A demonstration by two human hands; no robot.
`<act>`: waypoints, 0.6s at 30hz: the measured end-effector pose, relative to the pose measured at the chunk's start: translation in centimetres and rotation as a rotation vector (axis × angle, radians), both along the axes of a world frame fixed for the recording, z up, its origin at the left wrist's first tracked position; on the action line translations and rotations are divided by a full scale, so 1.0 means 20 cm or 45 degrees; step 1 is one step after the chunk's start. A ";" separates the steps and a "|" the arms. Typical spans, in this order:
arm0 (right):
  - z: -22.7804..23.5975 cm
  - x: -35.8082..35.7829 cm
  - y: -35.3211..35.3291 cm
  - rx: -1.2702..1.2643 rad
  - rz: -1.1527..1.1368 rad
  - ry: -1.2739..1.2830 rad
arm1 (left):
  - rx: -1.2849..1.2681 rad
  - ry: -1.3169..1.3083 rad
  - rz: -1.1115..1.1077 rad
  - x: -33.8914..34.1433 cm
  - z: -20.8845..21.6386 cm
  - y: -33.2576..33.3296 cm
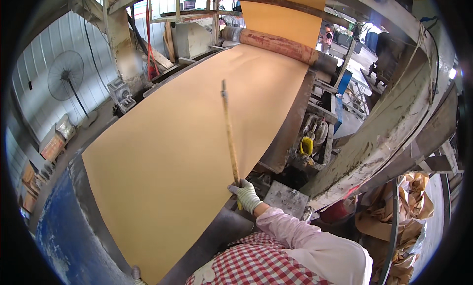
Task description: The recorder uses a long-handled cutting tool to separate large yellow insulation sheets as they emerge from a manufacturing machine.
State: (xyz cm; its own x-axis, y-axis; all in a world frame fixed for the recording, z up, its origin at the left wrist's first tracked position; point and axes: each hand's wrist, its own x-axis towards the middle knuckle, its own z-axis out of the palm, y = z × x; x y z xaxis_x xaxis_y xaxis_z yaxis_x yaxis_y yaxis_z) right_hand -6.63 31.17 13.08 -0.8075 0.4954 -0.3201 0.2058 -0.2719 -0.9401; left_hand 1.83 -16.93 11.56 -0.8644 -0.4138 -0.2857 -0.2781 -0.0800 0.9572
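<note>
In a pale striped work glove, my right hand (246, 196) is closed round the lower end of a long thin stick (229, 137). The stick points up and away over a wide tan sheet (187, 132), with a darker grey tip at its far end; whether it touches the sheet I cannot tell. At the bottom edge, by the sheet's near left corner, a small gloved part of my left hand (137, 275) shows, most of its fingers hidden. The sheet runs back beneath a reddish worn roller (276, 46), with slight ripples near it.
A thick, curved dirty beam (379, 132) rises at the right. Below it are crumpled brown paper (406, 226) and a red bucket-like thing (339, 211). A yellow object (306, 146) lies among machine parts. A standing fan (66, 75) is at left; a person (327, 38) stands far back.
</note>
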 end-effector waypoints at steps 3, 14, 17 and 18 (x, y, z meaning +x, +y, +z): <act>-0.03 -0.03 -0.06 0.111 0.080 -0.026 | 0.229 -0.111 -0.021 -0.01 -0.07 0.19; -0.07 0.05 -0.39 0.369 0.453 -0.088 | 1.027 -0.002 -0.690 -0.14 -0.07 1.23; 0.01 0.18 -0.42 0.216 0.550 -0.164 | 0.806 0.021 -0.417 -0.18 -0.07 1.17; 0.07 0.23 -0.40 0.011 0.608 -0.281 | 0.813 0.023 -0.427 -0.17 -0.14 1.11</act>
